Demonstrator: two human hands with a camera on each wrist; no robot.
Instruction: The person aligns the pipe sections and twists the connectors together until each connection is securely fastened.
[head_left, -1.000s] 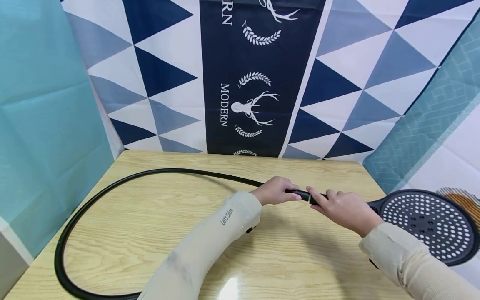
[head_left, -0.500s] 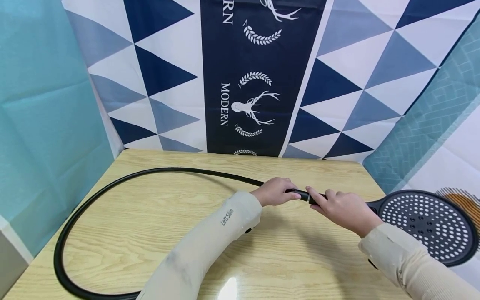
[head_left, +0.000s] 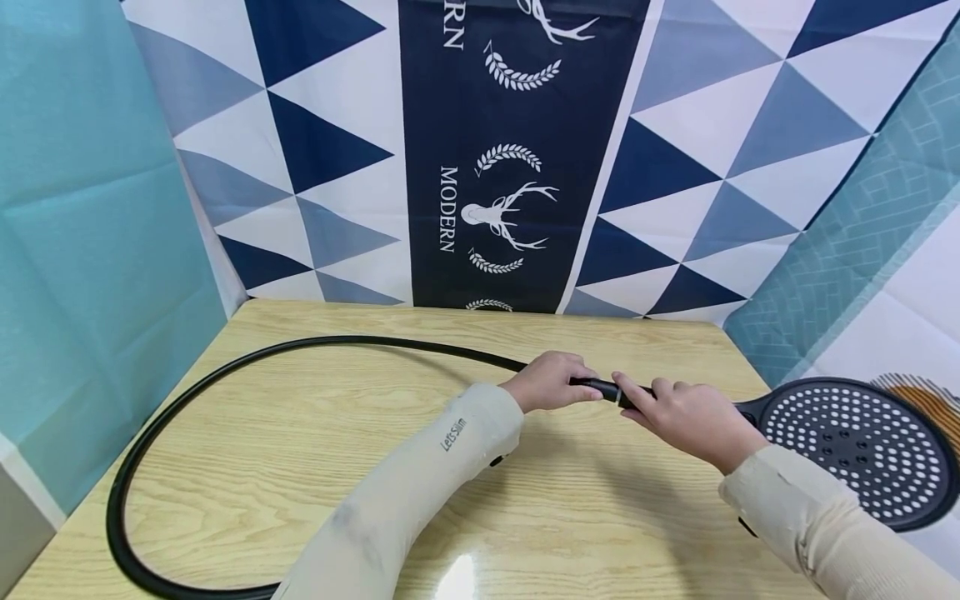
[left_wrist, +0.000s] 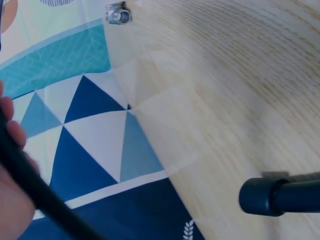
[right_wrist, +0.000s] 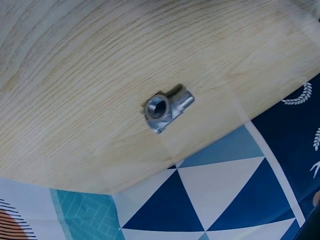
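In the head view my left hand point(head_left: 551, 382) grips the end of a black shower hose point(head_left: 352, 340). Fingers of my right hand point(head_left: 690, 417) wrap the handle of a black shower head point(head_left: 855, 450), whose round face has rows of white nozzles. Between the hands, the hose's collar meets the handle at a thin pale ring. My palm and fingers hide most of the handle. The left wrist view shows the hose's other end, a black connector point(left_wrist: 262, 196), at lower right. A silver threaded pipe fitting point(right_wrist: 160, 107) lies on the table in the right wrist view.
The hose curves in a wide loop over the light wooden table point(head_left: 315, 467), then passes under my left sleeve point(head_left: 420, 483). A blue and white triangle-patterned cloth point(head_left: 330, 167) hangs behind, with a teal panel point(head_left: 82, 208) at left. The shower head extends past the table's right edge.
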